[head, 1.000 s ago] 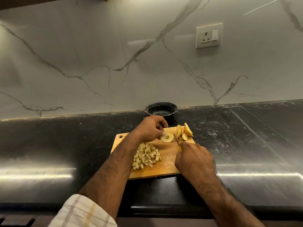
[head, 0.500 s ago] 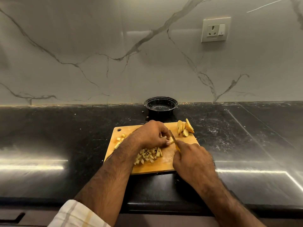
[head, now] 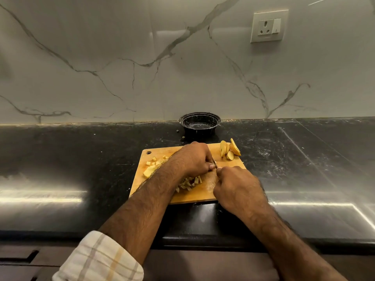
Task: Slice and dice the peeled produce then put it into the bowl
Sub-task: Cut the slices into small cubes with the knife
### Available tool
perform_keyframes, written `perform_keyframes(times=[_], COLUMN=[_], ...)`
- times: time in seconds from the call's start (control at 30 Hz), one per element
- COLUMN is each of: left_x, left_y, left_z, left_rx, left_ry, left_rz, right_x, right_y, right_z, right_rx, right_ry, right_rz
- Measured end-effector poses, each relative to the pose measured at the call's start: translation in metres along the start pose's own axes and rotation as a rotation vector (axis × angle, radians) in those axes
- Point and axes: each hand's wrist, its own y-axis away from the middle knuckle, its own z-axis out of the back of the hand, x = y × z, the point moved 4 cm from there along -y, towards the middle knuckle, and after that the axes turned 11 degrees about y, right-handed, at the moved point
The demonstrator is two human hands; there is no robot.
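just beyond the two hands' meeting point, at the middle of the rectangular wooden chopping board (head: 205,196), the left hand (head: 195,159) lay knuckles-up with its fingers curled down over a piece of peeled produce; that piece was hidden under the hand, so its shape could not be told. the right hand (head: 236,188), nearer the person and to the right of that spot, was closed in a fist around the handle of a small knife (head: 216,164), of which only a short sliver of blade showed between the two hands, just beside the left thumb. to the left of the grip and partly under the left forearm lay a heap of pale yellow diced cubes (head: 189,182), with a few loose cubes and one larger pale chunk (head: 149,171) farther left, near the board's hanging hole. beyond and to the right of the grip, at the board's far right corner, leaned a small stack of round yellow slices (head: 230,150), apart from both hands. farther beyond the left hand, off the board, stood the round black bowl (head: 199,123) on the black stone counter (head: 60,159), close to the white veined marble wall (head: 121,57). a checked cream sleeve (head: 99,260) was rolled on the left arm. a white socket plate (head: 268,25) sat on the wall, up and to the right.
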Motion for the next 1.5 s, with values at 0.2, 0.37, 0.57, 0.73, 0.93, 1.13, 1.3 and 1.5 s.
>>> perform_keyframes(times=[0.2, 0.37, 0.57, 0.73, 0.93, 1.13, 1.3, 1.5], left_x=[0.005, 0.012, 0.009, 0.01, 0.012, 0.019, 0.019, 0.019], left_y=[0.004, 0.007, 0.004, 0.004, 0.005, 0.003, 0.002, 0.003], left_z=[0.004, 0.004, 0.005, 0.007, 0.009, 0.009, 0.009, 0.012], left_rx=[0.027, 0.034, 0.04, 0.056, 0.057, -0.009, 0.008, 0.036], left_ry=[0.057, 0.066, 0.076, 0.107, 0.114, 0.134, 0.132, 0.158], left_rz=[0.005, -0.005, -0.008, -0.009, 0.006, 0.061, 0.056, 0.047], right_x=[-0.003, -0.006, -0.003, 0.006, 0.004, -0.002, 0.004, 0.011], right_y=[0.005, 0.009, 0.01, -0.002, -0.011, 0.005, 0.005, -0.005], right_z=[-0.004, -0.007, -0.007, -0.003, -0.007, -0.009, -0.009, -0.004], right_rx=[0.005, -0.136, -0.121, -0.011, -0.018, -0.161, -0.119, -0.011], right_ry=[-0.034, -0.07, -0.087, -0.025, -0.07, -0.131, -0.08, -0.036], right_rz=[0.004, -0.006, 0.04, 0.006, -0.023, 0.007, 0.012, 0.012])
